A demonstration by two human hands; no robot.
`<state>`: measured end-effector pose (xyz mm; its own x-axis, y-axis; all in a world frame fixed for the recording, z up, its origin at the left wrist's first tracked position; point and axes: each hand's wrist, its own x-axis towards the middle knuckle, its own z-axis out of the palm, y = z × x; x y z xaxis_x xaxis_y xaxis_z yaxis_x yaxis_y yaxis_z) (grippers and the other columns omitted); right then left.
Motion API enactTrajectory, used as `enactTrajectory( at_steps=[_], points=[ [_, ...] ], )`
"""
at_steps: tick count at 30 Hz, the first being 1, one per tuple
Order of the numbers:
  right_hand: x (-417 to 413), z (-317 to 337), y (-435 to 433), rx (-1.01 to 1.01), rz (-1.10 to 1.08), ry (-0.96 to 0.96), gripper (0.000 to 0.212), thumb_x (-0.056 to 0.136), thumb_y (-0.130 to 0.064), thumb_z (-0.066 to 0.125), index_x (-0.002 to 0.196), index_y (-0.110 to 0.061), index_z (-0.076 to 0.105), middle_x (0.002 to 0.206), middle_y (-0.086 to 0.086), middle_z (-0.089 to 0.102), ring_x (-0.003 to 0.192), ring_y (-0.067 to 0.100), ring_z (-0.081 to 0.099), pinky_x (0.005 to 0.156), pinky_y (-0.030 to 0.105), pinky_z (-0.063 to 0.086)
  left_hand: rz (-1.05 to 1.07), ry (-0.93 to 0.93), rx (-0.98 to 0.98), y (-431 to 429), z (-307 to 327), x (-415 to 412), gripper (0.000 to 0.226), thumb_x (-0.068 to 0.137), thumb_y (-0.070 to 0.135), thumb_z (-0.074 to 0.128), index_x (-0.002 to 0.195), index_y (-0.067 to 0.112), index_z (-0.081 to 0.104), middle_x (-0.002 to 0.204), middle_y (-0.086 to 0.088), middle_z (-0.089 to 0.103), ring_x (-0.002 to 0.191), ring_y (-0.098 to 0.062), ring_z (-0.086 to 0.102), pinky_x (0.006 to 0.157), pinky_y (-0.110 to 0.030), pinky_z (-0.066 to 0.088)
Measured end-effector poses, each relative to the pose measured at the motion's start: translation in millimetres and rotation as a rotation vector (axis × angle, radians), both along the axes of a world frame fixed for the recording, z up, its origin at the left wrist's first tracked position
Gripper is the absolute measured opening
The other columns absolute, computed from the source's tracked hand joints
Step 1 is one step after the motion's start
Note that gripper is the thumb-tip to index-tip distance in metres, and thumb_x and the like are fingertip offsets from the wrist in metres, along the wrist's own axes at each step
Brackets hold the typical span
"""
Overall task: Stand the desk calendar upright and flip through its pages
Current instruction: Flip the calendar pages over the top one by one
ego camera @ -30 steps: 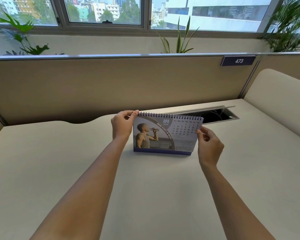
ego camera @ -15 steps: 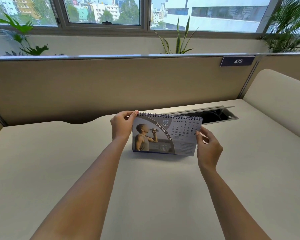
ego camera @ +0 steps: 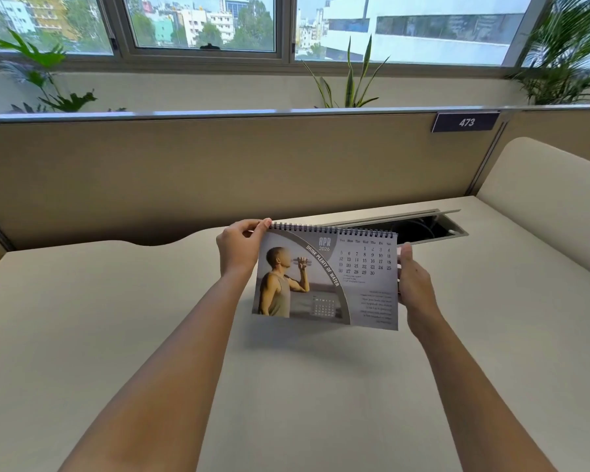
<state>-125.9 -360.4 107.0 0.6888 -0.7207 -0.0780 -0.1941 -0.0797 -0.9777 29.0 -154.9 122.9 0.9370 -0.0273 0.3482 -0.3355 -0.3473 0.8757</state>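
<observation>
A spiral-bound desk calendar (ego camera: 327, 277) stands in the middle of the beige desk (ego camera: 116, 335), its April 2026 page facing me with a picture of a person drinking from a bottle. That page is swung up and toward me, its lower edge lifted off the desk and hiding the stand behind it. My left hand (ego camera: 241, 248) pinches the calendar's top left corner at the wire binding. My right hand (ego camera: 414, 289) grips the right edge of the lifted page, fingers behind it.
Behind the calendar an open cable hatch (ego camera: 423, 228) with a raised metal lid is set into the desk. A tan partition (ego camera: 218, 172) with a "473" plate (ego camera: 466, 122) closes the back. A curved panel (ego camera: 552, 199) bounds the right side. Plants line the windowsill.
The April page's bottom edge has risen off the stand and swung toward me, hiding the purple base. My right hand moved up with it; my left hand stayed at the binding.
</observation>
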Motion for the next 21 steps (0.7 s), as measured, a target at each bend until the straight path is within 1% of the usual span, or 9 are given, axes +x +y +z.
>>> enactTrajectory(
  at_steps=[3, 5, 7, 9, 11, 14, 17, 19, 21],
  points=[
    [-3.3, 15.8, -6.3, 0.147, 0.129, 0.027, 0.067, 0.089, -0.068, 0.015, 0.094, -0.027, 0.067, 0.082, 0.002, 0.072, 0.071, 0.016, 0.069, 0.057, 0.027, 0.052, -0.030, 0.066, -0.035, 1.3, 1.9, 1.8, 0.031, 0.085, 0.033, 0.064, 0.100, 0.007, 0.072, 0.095, -0.010, 0.073, 0.085, -0.013, 0.059, 0.071, -0.020, 0.045],
    [-5.1, 23.8, -10.4, 0.280, 0.179, -0.015, 0.075, 0.087, -0.072, 0.017, 0.097, -0.021, 0.071, 0.082, 0.005, 0.072, 0.073, 0.020, 0.070, 0.061, 0.031, 0.057, -0.025, 0.144, -0.067, 4.5, 1.7, 5.1, 0.037, 0.088, 0.040, 0.058, 0.091, 0.007, 0.073, 0.083, -0.008, 0.070, 0.077, -0.013, 0.057, 0.065, -0.020, 0.042],
    [-4.1, 30.7, -12.1, 0.404, 0.237, -0.194, 0.076, 0.091, -0.066, 0.017, 0.094, -0.015, 0.073, 0.080, 0.007, 0.072, 0.073, 0.018, 0.071, 0.063, 0.030, 0.058, -0.027, 0.241, -0.166, 6.9, 0.8, 7.4, 0.047, 0.092, 0.045, 0.047, 0.090, 0.005, 0.073, 0.080, -0.006, 0.065, 0.076, -0.018, 0.057, 0.071, -0.027, 0.045],
    [1.6, 37.4, -10.1, 0.458, 0.273, -0.395, 0.069, 0.096, -0.058, 0.015, 0.101, -0.017, 0.070, 0.094, 0.004, 0.075, 0.089, 0.015, 0.071, 0.074, 0.031, 0.058, -0.050, 0.292, -0.269, 7.1, 1.8, 6.5, 0.046, 0.095, 0.041, 0.042, 0.096, 0.005, 0.072, 0.085, -0.004, 0.067, 0.085, -0.022, 0.064, 0.084, -0.035, 0.052],
    [9.7, 44.7, -3.5, 0.282, 0.319, -0.428, 0.063, 0.098, -0.053, 0.009, 0.122, -0.024, 0.059, 0.120, -0.006, 0.068, 0.114, 0.008, 0.060, 0.091, 0.030, 0.049, -0.076, 0.269, -0.258, 6.4, 2.7, 5.3, 0.046, 0.096, 0.040, 0.041, 0.098, 0.006, 0.071, 0.090, -0.007, 0.071, 0.089, -0.024, 0.067, 0.087, -0.037, 0.054],
    [23.8, 49.6, 4.1, -0.053, 0.324, -0.328, 0.048, 0.098, -0.051, 0.019, 0.129, -0.032, 0.050, 0.118, -0.025, 0.062, 0.110, -0.004, 0.058, 0.089, 0.022, 0.050, -0.080, 0.207, -0.185, 6.1, 1.0, 5.3, 0.037, 0.095, 0.036, 0.047, 0.099, 0.007, 0.070, 0.096, -0.011, 0.073, 0.090, -0.023, 0.067, 0.080, -0.031, 0.055],
    [35.8, 46.6, 0.0, -0.479, 0.275, -0.068, 0.049, 0.099, -0.048, 0.025, 0.134, -0.026, 0.050, 0.134, -0.001, 0.057, 0.122, 0.019, 0.052, 0.101, 0.046, 0.045, -0.084, 0.141, -0.137, 6.8, -2.5, 5.6, 0.030, 0.092, 0.031, 0.053, 0.106, 0.008, 0.067, 0.100, -0.011, 0.072, 0.092, -0.023, 0.067, 0.074, -0.024, 0.053],
    [40.7, 40.9, -6.3, -0.768, 0.239, 0.113, 0.046, 0.100, -0.043, 0.028, 0.129, -0.019, 0.054, 0.126, 0.004, 0.061, 0.117, 0.023, 0.054, 0.100, 0.049, 0.042, -0.096, 0.109, -0.138, 7.4, -3.0, 4.7, 0.031, 0.091, 0.028, 0.057, 0.116, 0.012, 0.061, 0.100, -0.009, 0.071, 0.092, -0.021, 0.066, 0.079, -0.029, 0.054],
    [44.8, 34.8, -10.6, -0.871, 0.227, 0.215, 0.038, 0.100, -0.039, 0.032, 0.119, -0.018, 0.058, 0.115, 0.004, 0.065, 0.108, 0.023, 0.056, 0.096, 0.047, 0.043, -0.096, 0.073, -0.119, 8.1, -3.4, 4.6, 0.034, 0.090, 0.027, 0.059, 0.122, 0.016, 0.058, 0.094, -0.006, 0.069, 0.089, -0.017, 0.064, 0.082, -0.029, 0.052]
  ],
)
